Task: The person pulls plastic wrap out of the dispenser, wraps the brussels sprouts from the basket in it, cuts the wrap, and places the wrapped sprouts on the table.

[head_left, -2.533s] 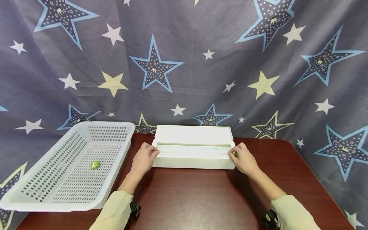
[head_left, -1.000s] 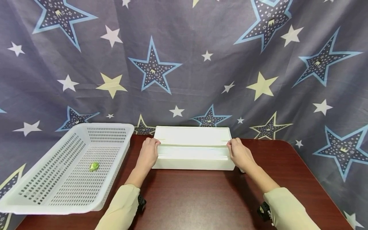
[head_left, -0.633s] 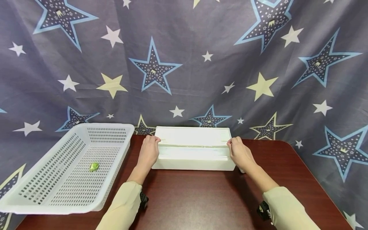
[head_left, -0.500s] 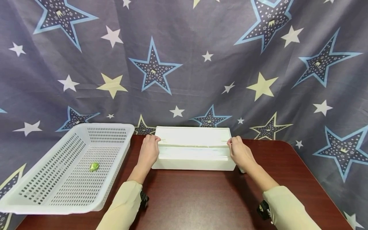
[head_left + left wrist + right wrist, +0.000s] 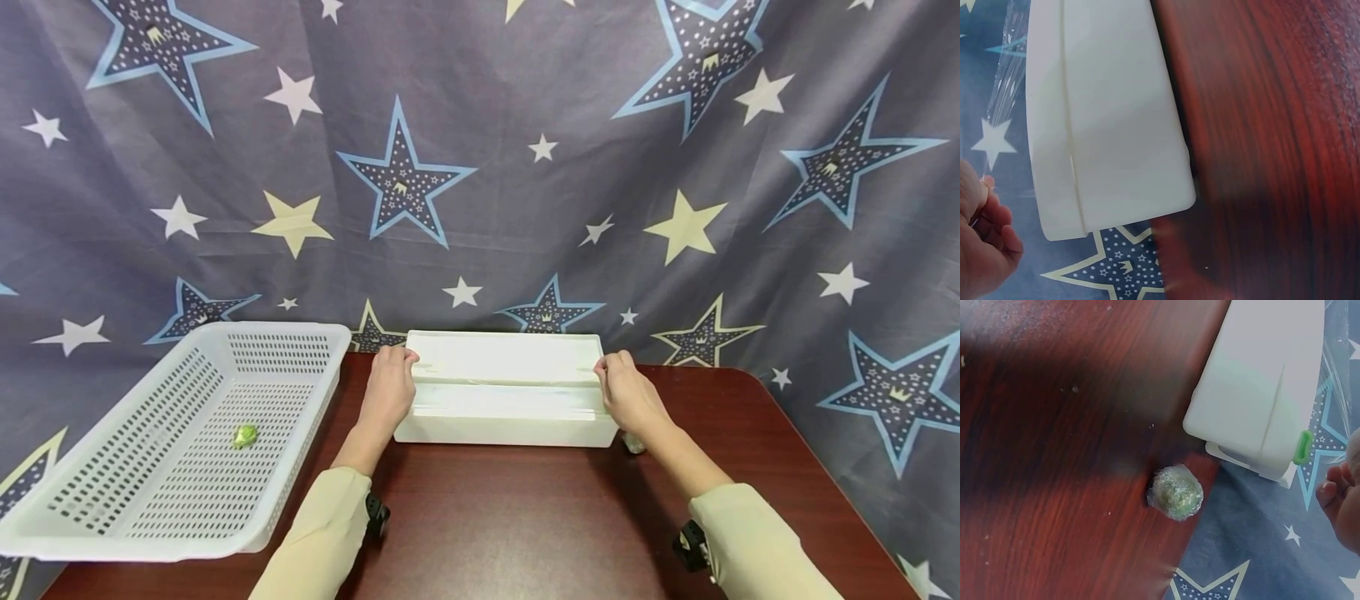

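A long white cling film dispenser (image 5: pixel 506 430) sits at the back of the table, its lid (image 5: pixel 506 350) raised. My left hand (image 5: pixel 387 392) pinches one corner of the clear cling film (image 5: pixel 1010 81) above the box's left end. The opposite corner is between the thumb and fingers of my right hand (image 5: pixel 632 393). Between both hands the sheet stretches across, drawn up out of the box; it is hard to see in the head view. Beside the dispenser's right end lies a small pale-green ball wrapped in film (image 5: pixel 1176 492), partly hidden by my right wrist in the head view.
A white perforated plastic basket (image 5: pixel 150 547) stands at the left, holding one small green Brussels sprout (image 5: pixel 245 436). A star-patterned curtain (image 5: pixel 495 167) hangs right behind the dark red wooden table (image 5: pixel 525 517). A green tab (image 5: pixel 1303 447) shows on the dispenser's right end.
Since the earliest frame both hands have risen from the dispenser's opening, drawing the film upward. Over the last half second they barely move; the right hand shifts slightly right, exposing more of the wrapped ball.
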### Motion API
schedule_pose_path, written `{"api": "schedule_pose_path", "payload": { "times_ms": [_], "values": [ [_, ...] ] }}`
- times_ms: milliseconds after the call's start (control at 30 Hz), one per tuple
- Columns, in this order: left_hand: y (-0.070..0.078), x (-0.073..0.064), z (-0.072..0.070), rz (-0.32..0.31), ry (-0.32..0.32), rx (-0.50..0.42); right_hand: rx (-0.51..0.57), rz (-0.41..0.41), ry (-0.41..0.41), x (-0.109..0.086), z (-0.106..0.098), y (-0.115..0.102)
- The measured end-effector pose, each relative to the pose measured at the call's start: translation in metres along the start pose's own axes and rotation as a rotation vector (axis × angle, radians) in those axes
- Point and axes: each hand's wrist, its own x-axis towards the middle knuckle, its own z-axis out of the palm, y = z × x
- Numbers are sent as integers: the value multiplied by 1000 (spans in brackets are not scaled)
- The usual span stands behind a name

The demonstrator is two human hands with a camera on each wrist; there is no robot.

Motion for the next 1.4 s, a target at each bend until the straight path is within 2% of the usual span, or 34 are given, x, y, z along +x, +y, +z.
{"api": "schedule_pose_path", "payload": {
  "times_ms": [200, 600, 767, 1033, 1400],
  "values": [
    [4, 1, -5, -2, 11, -17, 8, -15, 17, 0, -4, -1],
    [9, 1, -15, 35, 81, -47, 12, -35, 22, -1, -16, -3],
    [11, 0, -19, 37, 86, -53, 17, -43, 25, -1, -21, -3],
    [14, -4, -25, 30, 103, -84, 21, -85, 51, -4, -26, -3],
    [23, -16, -35, 12, 107, -81, 19, -116, 48, -13, -38, -6]
  ]
}}
